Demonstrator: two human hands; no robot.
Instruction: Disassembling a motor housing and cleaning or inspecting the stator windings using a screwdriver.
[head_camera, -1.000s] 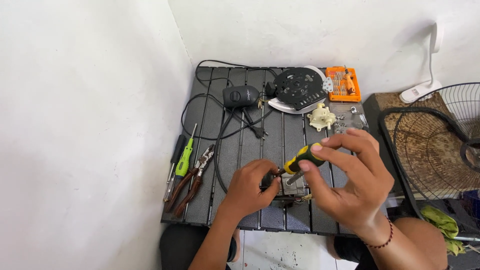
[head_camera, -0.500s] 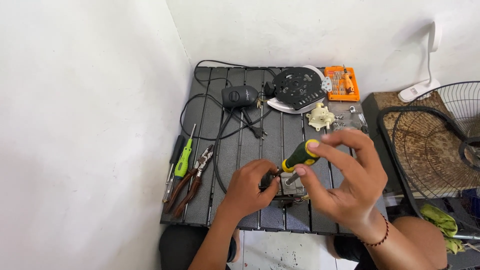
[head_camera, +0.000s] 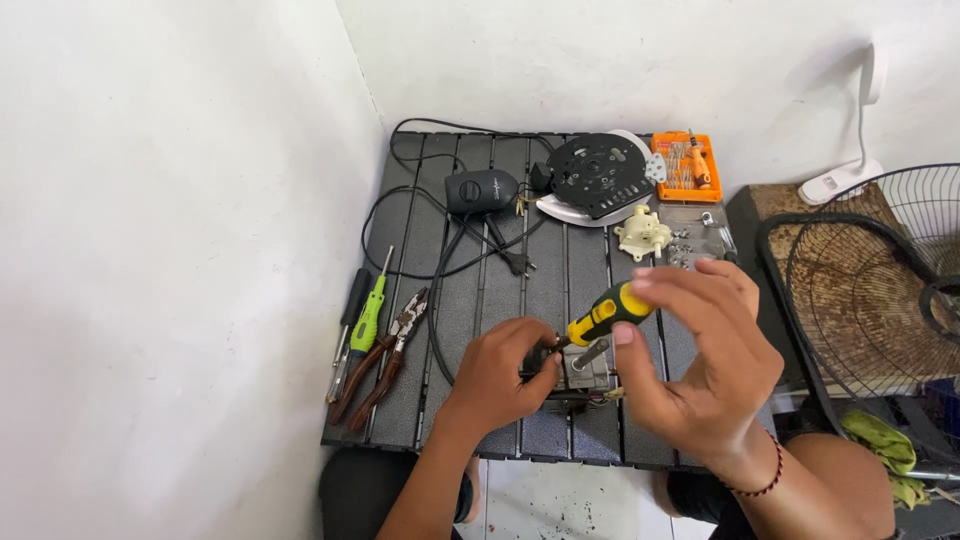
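Since the earlier frame, my right hand (head_camera: 700, 350) has tilted the yellow-and-black screwdriver (head_camera: 607, 314) lower, fingers gripping its handle. My left hand (head_camera: 498, 375) pinches the small metal motor part (head_camera: 582, 372) at the near edge of the black slatted table (head_camera: 450, 280). Judged step: driving a screw; next, the tip must stay seated.

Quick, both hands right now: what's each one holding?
Left hand: closed on the small metal motor part, steadying it on the slatted table.
Right hand: fingers closed on the yellow-and-black screwdriver, tip down at the part.
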